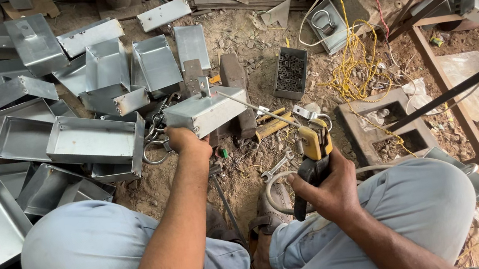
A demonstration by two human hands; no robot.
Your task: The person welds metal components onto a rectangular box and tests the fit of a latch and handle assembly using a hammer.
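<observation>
A small grey box of folded sheet metal (205, 112) is steadied on the ground at twelve o'clock from the knees, gripped at its near left corner by the left hand (186, 143), fingers curled around the edge. The right hand (328, 187) is closed around the black grip of a yellow-and-black electrode holder (313, 155), from which a thin rod (241, 104) is reached to the box top. The box is judged light, stiff and sharp-edged, best held by a corner away from the rod tip. At nine to eleven o'clock, a heap of similar grey metal trays (50, 113) is seen. The rod's contact point is hard to make out; the cable is cut off behind the knee.
</observation>
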